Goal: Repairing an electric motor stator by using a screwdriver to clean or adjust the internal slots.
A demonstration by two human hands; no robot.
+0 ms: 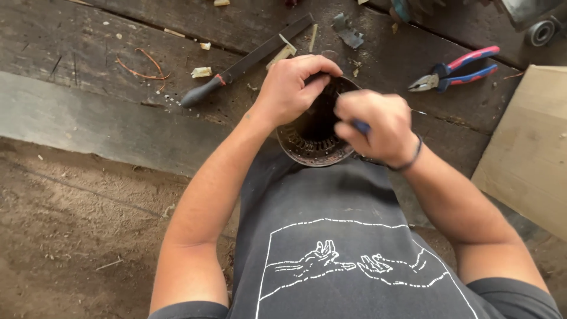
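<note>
A round, dark, slotted metal ring, like a motor stator core (307,142), rests at the edge of a worn wooden bench (88,65). My left hand (292,88) grips its upper left rim, fingers curled over the top. My right hand (378,127) is closed around a thin tool with a blue handle (360,125), held over the ring's right side. The tool's tip and the inside of the ring are mostly hidden by my hands.
A long flat file with a black handle (248,59) lies on the bench to the left. Pliers with red and blue grips (455,72) lie at the right. A pale wooden board (528,147) leans at the far right. Copper wire scrap (144,68) and paper bits lie about. Dirt floor lies below.
</note>
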